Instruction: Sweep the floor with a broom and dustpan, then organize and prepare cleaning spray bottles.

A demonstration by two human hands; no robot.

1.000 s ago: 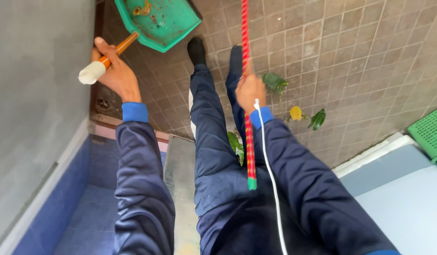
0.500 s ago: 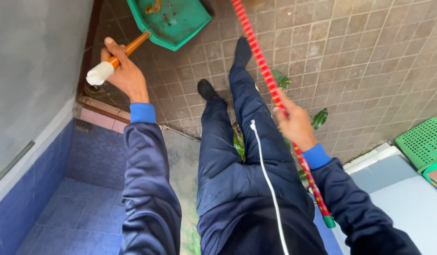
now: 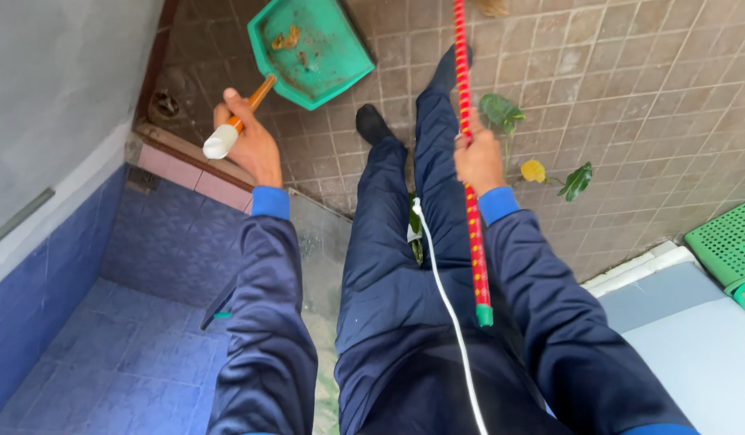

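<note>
Sweeping under way, likely: left hand clenched round dustpan handle, right hand gripping broom stick; next, leaves at two o'clock wanting gathering.

There was one view only, from a camera worn on the person's head, so no second view shared any part of the scene. It looked steeply down along the person's own body — dark blue sleeves and trouser legs filled the lower middle, close to the lens, while the tiled floor lay farther off at the top. The left hand appeared upper left and the right hand just right of centre, both nearer than the floor. A grey wall ran along the left edge — very near the camera — and a green crate was cut off by the right edge.
</note>
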